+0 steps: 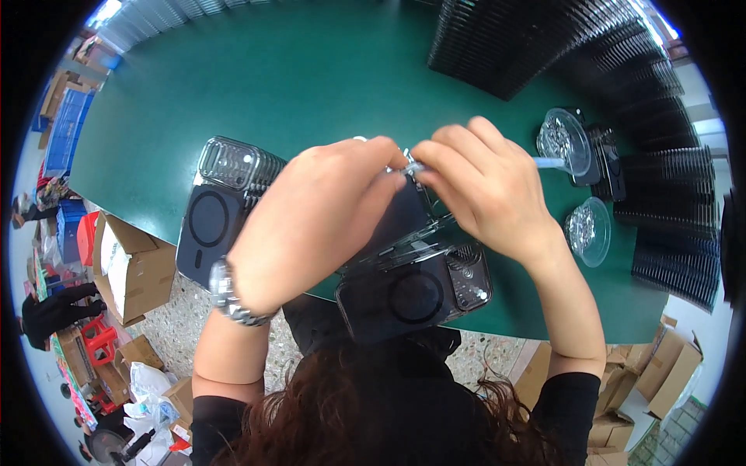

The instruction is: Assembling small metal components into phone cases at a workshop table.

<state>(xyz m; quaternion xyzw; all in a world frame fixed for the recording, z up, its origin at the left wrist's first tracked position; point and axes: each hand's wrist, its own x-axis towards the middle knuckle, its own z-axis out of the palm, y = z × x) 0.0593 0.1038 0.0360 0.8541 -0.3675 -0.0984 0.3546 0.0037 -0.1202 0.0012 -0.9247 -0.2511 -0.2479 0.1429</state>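
My left hand (318, 206), with a metal watch on its wrist, is closed in a pinch above the middle of the table. My right hand (489, 182) is pinched too, its fingertips meeting the left ones. Between them is a small shiny piece (416, 168), too small and covered to name. Under the hands lies a dark phone case (400, 213), partly hidden. Nearer to me is a stack of clear-edged phone cases (416, 299) with a ring on the back. Left of my left hand stands another phone case stack (208, 221), partly behind the forearm.
Long rows of stacked dark cases (513, 46) line the green table's (194, 85) far right and right side. Two clear bowls (561, 140) of small shiny parts stand at the right, a light-blue stick (549, 162) by one. Cardboard boxes (140, 272) sit on the floor.
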